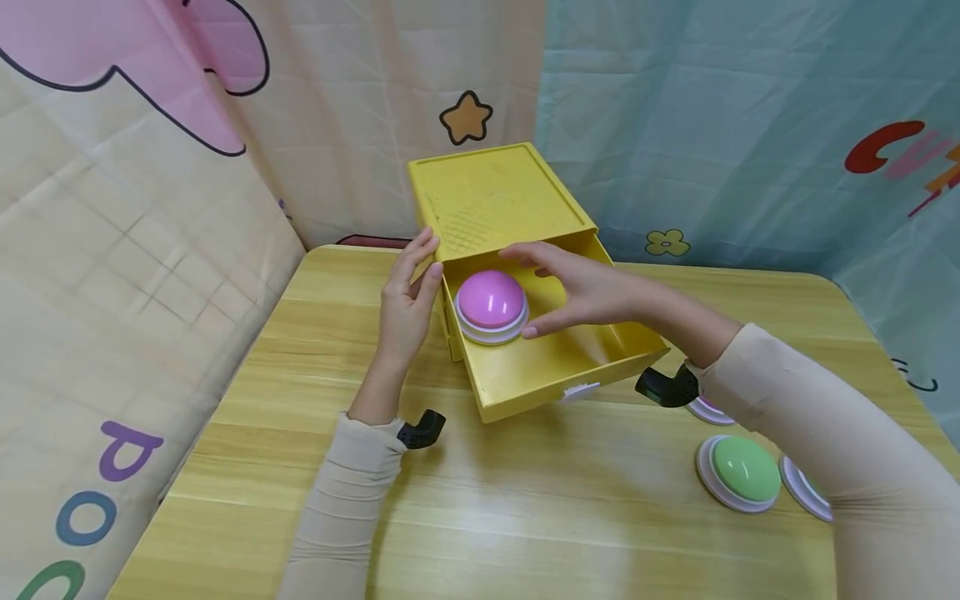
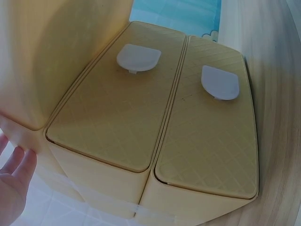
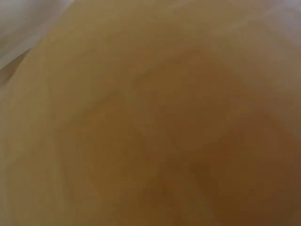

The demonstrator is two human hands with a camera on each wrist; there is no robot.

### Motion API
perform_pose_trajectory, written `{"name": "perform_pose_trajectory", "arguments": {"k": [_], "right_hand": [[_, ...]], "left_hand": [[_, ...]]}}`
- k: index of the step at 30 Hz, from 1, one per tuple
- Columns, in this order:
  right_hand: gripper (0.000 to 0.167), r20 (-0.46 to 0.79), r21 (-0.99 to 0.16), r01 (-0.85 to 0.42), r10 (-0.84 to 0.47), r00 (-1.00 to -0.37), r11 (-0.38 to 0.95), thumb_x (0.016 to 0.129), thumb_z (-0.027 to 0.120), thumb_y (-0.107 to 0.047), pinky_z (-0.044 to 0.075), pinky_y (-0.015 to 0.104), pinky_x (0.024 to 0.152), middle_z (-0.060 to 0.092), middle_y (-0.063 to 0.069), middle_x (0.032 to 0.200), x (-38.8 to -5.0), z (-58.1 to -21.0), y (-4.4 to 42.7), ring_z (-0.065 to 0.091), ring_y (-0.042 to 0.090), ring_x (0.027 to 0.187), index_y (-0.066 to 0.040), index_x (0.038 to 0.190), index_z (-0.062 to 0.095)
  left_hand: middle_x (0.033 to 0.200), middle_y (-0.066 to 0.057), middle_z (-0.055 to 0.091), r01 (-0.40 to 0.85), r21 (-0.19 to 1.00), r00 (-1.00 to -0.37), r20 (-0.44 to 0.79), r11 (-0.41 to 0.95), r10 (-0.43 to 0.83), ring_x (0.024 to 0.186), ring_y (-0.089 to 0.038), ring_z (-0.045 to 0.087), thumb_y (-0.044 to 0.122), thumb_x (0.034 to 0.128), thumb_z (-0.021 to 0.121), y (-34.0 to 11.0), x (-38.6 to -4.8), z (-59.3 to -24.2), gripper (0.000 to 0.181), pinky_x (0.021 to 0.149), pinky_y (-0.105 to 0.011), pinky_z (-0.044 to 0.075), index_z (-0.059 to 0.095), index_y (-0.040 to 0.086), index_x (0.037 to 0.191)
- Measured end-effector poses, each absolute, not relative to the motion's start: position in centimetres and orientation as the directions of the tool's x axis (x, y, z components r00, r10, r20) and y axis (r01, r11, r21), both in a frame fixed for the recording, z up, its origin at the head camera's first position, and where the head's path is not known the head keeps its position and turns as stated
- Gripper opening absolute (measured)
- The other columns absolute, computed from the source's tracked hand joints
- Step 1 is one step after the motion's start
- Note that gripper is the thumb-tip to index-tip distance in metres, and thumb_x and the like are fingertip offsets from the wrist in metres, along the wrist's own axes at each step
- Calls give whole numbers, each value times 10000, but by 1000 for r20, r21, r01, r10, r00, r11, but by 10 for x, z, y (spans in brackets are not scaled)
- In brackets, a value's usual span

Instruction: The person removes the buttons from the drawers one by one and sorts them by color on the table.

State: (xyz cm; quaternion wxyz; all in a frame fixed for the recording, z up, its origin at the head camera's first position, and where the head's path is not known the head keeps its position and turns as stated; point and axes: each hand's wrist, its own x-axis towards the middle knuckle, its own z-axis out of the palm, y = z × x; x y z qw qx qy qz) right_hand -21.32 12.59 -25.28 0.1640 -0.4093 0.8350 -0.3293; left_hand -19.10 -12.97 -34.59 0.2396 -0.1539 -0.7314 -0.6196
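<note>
And there stood the pale wood-grain table [image 1: 525, 517], rounded at its far corners, a whitish sheen of light gleaming across its near half! Behind it hung a cream cloth backdrop [image 1: 360, 150] with an orange star [image 1: 467, 117], then a teal cloth backdrop [image 1: 712, 125], a yellow flower [image 1: 667, 242] just above the table's far edge. Left of the table, beige cloth [image 1: 82, 333] carried a faint grid, a pink patch [image 1: 135, 42] high up, a purple letter [image 1: 127, 433] lower down; beyond the table's right end, a red letter C [image 1: 866, 150] blazed out!
</note>
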Motion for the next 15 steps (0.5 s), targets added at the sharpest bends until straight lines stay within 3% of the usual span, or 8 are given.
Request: {"name": "perform_pose_trajectory", "arguments": {"k": [4, 15], "right_hand": [[913, -18, -691, -568, -796, -605, 447, 860, 862, -185, 313, 576, 1282, 412, 226, 1616, -218, -259, 117, 384, 390, 1508, 58, 1573, 347], [902, -71, -706, -531, -793, -605, 468, 845, 872, -173, 365, 541, 1259, 416, 216, 1593, -221, -271, 104, 430, 365, 1449, 25, 1563, 363]], "left_hand": [[1610, -219, 467, 513, 836, -841, 535, 196, -80, 1489, -355, 475, -18, 1069, 543, -129, -191, -345, 364, 1174, -521, 482, 569, -97, 1423], [1616, -220, 459, 516, 836, -841, 536, 187, -77, 1496, -357, 465, -20, 1072, 534, -129, -192, -345, 363, 1177, -549, 475, 565, -97, 1425]]}}
